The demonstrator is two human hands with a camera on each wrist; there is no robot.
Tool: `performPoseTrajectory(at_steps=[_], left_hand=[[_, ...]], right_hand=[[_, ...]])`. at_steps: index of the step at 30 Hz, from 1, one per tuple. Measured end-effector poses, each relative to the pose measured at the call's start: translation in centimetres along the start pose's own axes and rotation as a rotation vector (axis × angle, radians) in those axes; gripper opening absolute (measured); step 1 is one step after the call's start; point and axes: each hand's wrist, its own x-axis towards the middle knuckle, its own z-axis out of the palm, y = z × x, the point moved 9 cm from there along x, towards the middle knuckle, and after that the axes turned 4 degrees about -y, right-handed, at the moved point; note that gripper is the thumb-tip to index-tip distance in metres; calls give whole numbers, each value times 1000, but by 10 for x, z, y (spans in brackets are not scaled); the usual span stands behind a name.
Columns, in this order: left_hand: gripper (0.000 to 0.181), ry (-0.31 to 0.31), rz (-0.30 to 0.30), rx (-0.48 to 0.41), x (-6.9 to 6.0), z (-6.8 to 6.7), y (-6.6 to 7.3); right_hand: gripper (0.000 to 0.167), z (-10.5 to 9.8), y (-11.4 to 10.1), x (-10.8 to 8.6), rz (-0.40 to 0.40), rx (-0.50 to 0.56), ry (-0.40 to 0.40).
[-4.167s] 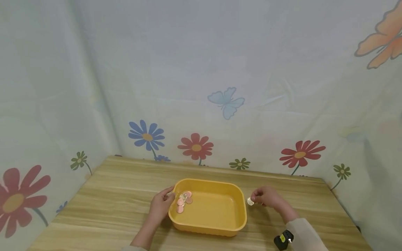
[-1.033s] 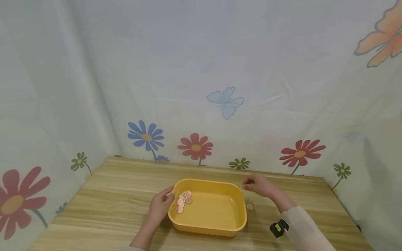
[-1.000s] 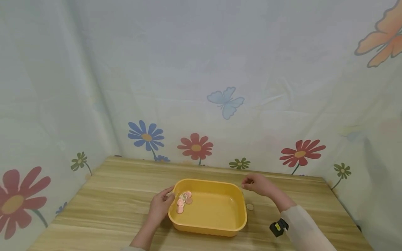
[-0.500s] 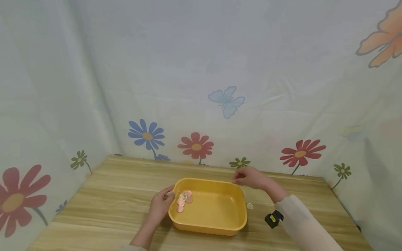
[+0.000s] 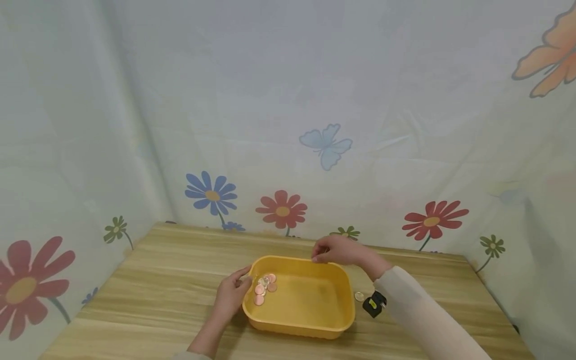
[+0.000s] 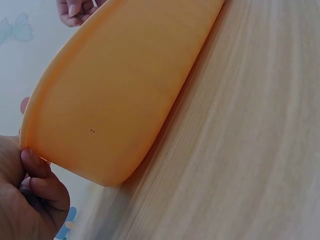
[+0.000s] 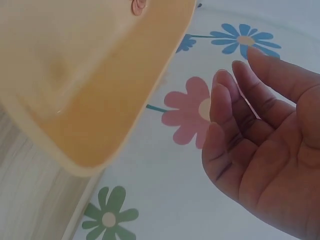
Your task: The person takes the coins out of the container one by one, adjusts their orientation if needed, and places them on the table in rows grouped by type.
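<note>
Left hand [image 5: 231, 296], lower centre, is gripping the left rim of the yellow plastic tray [image 5: 292, 331], probably light, stiff, best held by that rim. Coins [image 5: 259, 289] are lying inside at left, a lone coin [image 5: 359, 296] on the wood-grain table [image 5: 148, 300] at right; likely hard, slippery, needing edge pinches. Right hand [image 5: 337, 250] is hanging by the far rim, fingers loosely curled, nothing visible held.

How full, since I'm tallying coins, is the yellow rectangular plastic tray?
Mostly empty: the tray holds round coppery and pale coins clustered at one end.
</note>
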Motion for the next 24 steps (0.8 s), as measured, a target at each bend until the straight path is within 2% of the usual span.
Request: performPoseTrajectory(at_steps=[8, 19, 24], left_hand=[[42, 2, 8, -6, 0, 0, 2], [42, 9, 22, -4, 1, -1, 1], [41, 10, 32, -4, 2, -1, 1]], right_hand=[[11, 11, -13, 21, -3, 27, -27], [12, 45, -27, 57, -68, -18, -92], [11, 60, -31, 69, -86, -2, -118]])
